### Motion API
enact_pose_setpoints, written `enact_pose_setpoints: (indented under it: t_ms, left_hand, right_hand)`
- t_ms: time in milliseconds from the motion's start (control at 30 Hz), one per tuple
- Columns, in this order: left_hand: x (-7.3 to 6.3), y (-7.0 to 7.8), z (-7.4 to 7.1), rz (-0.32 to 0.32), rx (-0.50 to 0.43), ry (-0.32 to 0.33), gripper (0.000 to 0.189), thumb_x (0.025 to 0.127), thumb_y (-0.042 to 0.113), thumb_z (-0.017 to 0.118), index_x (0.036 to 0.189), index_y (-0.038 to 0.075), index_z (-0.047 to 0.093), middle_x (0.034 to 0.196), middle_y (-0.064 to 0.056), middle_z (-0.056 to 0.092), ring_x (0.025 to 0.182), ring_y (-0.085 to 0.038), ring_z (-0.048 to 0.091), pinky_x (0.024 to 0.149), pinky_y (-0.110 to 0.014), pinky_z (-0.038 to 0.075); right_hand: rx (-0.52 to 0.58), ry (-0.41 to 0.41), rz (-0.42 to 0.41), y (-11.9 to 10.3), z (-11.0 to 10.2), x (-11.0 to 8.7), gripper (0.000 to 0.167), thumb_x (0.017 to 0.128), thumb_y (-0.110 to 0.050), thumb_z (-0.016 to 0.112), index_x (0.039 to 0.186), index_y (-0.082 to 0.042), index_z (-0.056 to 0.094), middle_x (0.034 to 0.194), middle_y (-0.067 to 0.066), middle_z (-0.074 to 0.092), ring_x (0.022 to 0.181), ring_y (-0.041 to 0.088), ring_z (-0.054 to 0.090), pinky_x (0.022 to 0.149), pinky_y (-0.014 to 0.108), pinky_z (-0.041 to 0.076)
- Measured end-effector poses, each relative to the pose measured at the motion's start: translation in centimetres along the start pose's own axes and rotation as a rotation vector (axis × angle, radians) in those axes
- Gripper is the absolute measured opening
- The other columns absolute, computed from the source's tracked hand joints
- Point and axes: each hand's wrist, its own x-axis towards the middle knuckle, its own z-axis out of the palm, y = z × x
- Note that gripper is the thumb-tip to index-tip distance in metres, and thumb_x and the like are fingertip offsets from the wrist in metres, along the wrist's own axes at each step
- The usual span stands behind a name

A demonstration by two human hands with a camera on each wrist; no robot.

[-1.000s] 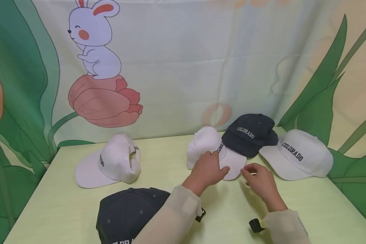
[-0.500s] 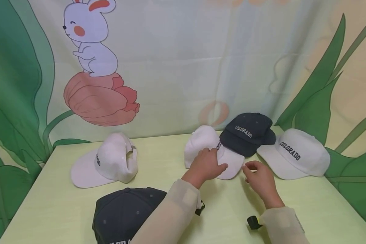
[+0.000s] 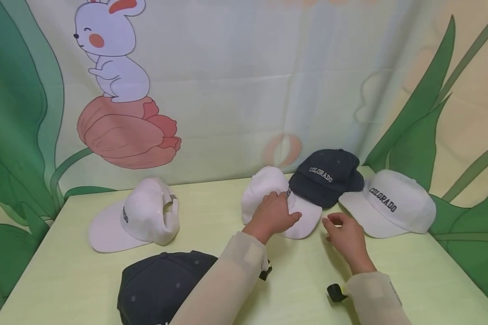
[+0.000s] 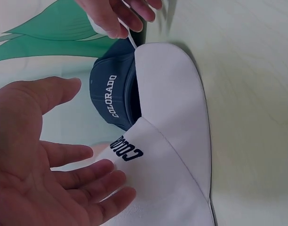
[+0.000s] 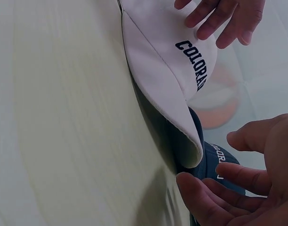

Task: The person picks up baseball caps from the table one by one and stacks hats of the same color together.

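A white baseball cap [image 3: 305, 221] lettered COLORADO lies right of the table's middle, its brim pointing right. Over its crown is my left hand [image 3: 271, 214], fingers extended and thumb spread; in the left wrist view, the fingertips of that hand [image 4: 50, 174] are at the cap's front, and contact is unclear. My right hand [image 3: 347, 239] hovers just off the brim tip with loosely bent fingers and nothing between them. From the right wrist view, its fingers [image 5: 238, 188] appear beside the brim end. A navy cap [image 3: 325, 178] sits directly behind that brim.
Another white cap [image 3: 398, 205] stands at the right, against the navy one. At the left is a third white cap [image 3: 142, 216], brim leftward. A second navy cap [image 3: 162, 284] lies at the front, partly behind my left sleeve. A printed curtain [image 3: 211, 90] backs the table [image 3: 65, 280].
The whole head view slides slightly leftward across the frames. Both hands keep nearly the same pose beside the white cap, and the caps hold their places on the table.
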Motion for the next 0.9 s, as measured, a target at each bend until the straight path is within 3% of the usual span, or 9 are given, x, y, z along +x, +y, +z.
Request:
enact_pose_setpoints:
  t_ms: [233,533,900]
  left_hand:
    - [1.0,0.2,-0.2,0.004,0.006,-0.013,0.062,0.091,0.043,0.06,0.135,0.0,0.05,0.125,-0.016,0.058,0.116,-0.03,0.056,0.099,-0.037,0.046]
    - [2.6,0.3,-0.2,0.0,-0.06,-0.018,0.062,0.093,0.042,0.057,0.137,0.0,0.048,0.129,-0.016,0.058,0.121,-0.03,0.054,0.103,-0.037,0.044]
    - [3.7,1.8,0.3,0.03,-0.068,-0.023,0.056,0.093,0.04,0.056,0.131,-0.001,0.052,0.124,-0.015,0.06,0.118,-0.028,0.056,0.101,-0.036,0.045]
  right_hand:
    - [0.055,-0.006,0.034,0.0,0.3,0.7,0.042,0.095,-0.03,0.058,0.125,-0.001,0.059,0.119,0.023,0.063,0.069,0.015,0.07,0.065,0.025,0.056]
    - [0.086,-0.031,0.033,-0.5,0.6,1.4,0.046,0.095,-0.029,0.059,0.129,0.001,0.056,0.119,0.024,0.062,0.07,0.016,0.07,0.066,0.025,0.056]
    - [0.027,-0.028,0.08,0.2,0.1,1.7,0.049,0.095,-0.034,0.057,0.131,-0.001,0.055,0.122,0.022,0.062,0.074,0.015,0.071,0.07,0.024,0.053]
